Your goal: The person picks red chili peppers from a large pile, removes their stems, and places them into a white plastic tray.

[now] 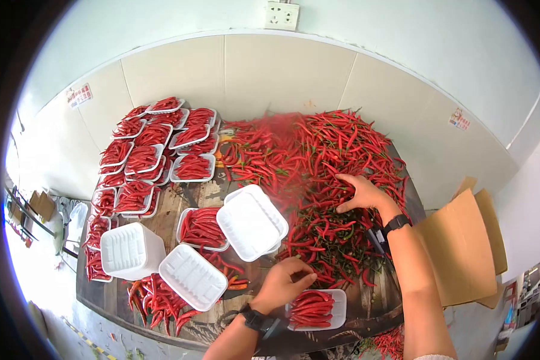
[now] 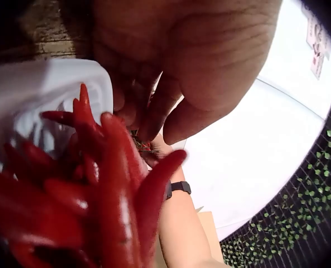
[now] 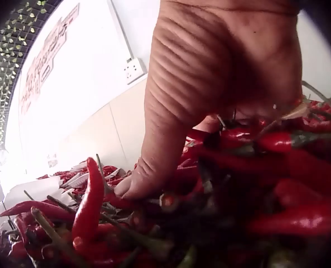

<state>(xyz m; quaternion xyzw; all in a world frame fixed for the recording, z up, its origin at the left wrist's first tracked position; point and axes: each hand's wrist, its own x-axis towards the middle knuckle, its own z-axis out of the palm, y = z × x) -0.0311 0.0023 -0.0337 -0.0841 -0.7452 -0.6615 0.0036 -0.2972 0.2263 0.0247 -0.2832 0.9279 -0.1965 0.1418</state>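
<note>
My left hand (image 1: 282, 285) hovers at the upper left of a white foam tray (image 1: 340, 307) near the table's front edge. Red chilies (image 1: 311, 311) lie side by side in that tray. In the left wrist view the thumb and fingers hang loosely bent beside the tray's corner, and nothing shows between them. My right hand (image 1: 366, 197) reaches into the big chili pile (image 1: 348, 141), thumb and fingers spread apart. Seen from the right wrist, a fingertip presses down among the stemmed chilies (image 3: 90, 204), while the other fingers are partly hidden behind the palm.
Filled chili trays (image 1: 195, 168) are stacked at the back left. Empty white trays (image 1: 249, 225) lie mid-table, near a tall tray stack (image 1: 126, 249) and another tray (image 1: 193, 277) on loose chilies. A cardboard box (image 1: 459, 249) stands right of the table, against my right forearm's side.
</note>
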